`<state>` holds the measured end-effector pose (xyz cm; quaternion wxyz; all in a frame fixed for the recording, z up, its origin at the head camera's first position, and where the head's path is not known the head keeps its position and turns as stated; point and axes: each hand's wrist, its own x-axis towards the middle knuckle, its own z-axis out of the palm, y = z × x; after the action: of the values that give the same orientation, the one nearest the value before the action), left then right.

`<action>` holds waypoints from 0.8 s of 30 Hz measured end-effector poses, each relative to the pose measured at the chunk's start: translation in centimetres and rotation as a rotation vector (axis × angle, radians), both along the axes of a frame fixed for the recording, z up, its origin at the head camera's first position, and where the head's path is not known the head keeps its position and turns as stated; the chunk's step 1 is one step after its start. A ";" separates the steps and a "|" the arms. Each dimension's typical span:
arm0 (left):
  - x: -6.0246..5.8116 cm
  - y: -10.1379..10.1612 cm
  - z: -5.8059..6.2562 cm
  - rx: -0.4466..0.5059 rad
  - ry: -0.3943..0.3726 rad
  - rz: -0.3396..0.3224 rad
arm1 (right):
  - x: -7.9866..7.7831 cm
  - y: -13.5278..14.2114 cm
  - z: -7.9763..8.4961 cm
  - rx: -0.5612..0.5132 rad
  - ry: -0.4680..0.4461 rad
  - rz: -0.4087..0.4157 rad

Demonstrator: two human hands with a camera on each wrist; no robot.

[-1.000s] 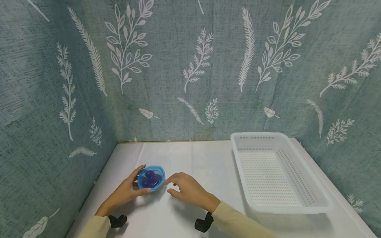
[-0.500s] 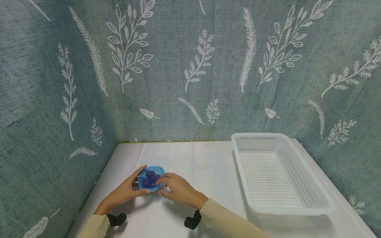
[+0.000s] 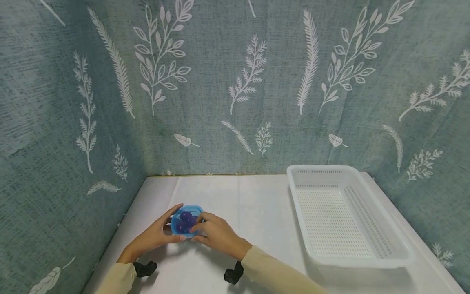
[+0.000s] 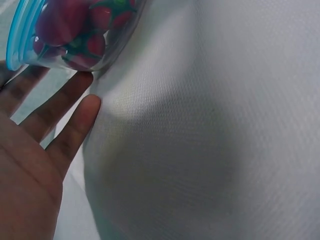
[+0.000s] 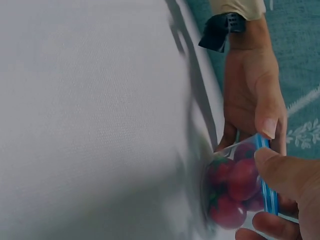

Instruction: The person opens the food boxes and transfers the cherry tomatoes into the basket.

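A clear plastic jar (image 5: 216, 182) with a blue lid (image 3: 175, 214) is held above the white table, its lid facing the head camera. Several red tomatoes (image 5: 227, 212) with green tops show through its side; through the lid they look purple. My left hand (image 3: 156, 234) grips the jar from the left, thumb along the near edge and a finger at the far edge. From the right, my right hand (image 3: 220, 232) pinches the lid's rim; in the right wrist view its thumb lies on the rim with fingers curled below. The left wrist view shows jar and left fingers.
A large white perforated plastic basket (image 3: 330, 220) stands at the right of the table (image 3: 257, 204). Fabric walls (image 3: 213, 90) with a leaf print enclose the left, back and right sides. Black straps with camera mounts sit on both wrists.
My right hand has moved left from beside the jar onto the lid's right edge and now pinches it. The left hand keeps its grip, nearly still.
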<state>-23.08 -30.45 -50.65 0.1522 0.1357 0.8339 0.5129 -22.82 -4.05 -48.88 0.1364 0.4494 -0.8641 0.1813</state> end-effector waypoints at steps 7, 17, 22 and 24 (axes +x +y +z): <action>-0.4 -0.2 -0.3 0.026 -0.011 -0.044 | -0.4 -0.1 -0.2 -0.013 0.063 0.024; -1.0 0.2 -0.4 0.057 -0.013 -0.043 | -0.6 -0.4 -0.5 0.011 0.193 -0.035; -0.7 0.3 -0.7 0.064 -0.005 -0.008 | -0.5 -0.5 -0.7 0.004 0.219 -0.043; -0.6 0.3 -0.7 0.071 -0.012 0.007 | -0.4 -0.6 -0.8 0.007 0.218 -0.042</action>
<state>-23.69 -30.15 -51.35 0.1506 0.1351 0.8148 0.5433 -23.23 -4.70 -49.65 0.2316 0.4488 -0.8539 0.1256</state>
